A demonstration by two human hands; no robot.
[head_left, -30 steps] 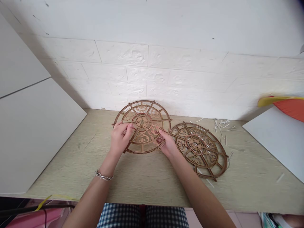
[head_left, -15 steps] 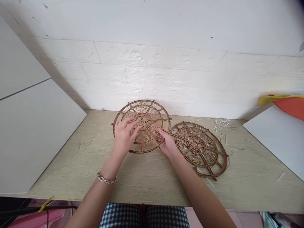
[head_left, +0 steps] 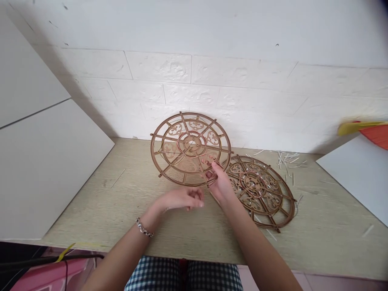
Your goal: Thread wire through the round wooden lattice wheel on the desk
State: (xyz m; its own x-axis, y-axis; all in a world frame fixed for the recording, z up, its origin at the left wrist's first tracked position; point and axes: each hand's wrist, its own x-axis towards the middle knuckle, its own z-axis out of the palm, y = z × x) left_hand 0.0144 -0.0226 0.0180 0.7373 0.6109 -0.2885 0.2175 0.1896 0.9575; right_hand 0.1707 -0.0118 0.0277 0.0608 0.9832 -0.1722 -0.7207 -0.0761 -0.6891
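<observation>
My right hand [head_left: 221, 184] grips a round brown lattice frame [head_left: 197, 148] by its lower right rim, thumb on top. The frame is tilted up toward the wall, with spokes, scroll-cut panels, a central hub and thin wires running across it. Just below the frame's lower edge and apart from it, my left hand [head_left: 183, 199] is curled, fingers bent in beside the thumb. Whatever it may hold is hidden. A second round lattice frame [head_left: 257, 188] of the same kind lies on the table, partly behind my right wrist and forearm.
Thin white strips [head_left: 287, 159] lie scattered at the back right of the wooden table [head_left: 91, 202]. White panels stand on the left [head_left: 54, 169] and right [head_left: 360, 173]. A white brick-pattern wall [head_left: 194, 81] closes off the back. A yellow and orange object [head_left: 374, 131] rests at right.
My left hand has left the frame's hub, coming down and right, and its fingers have curled. The frame in my right hand has tipped up more and shifted slightly right.
</observation>
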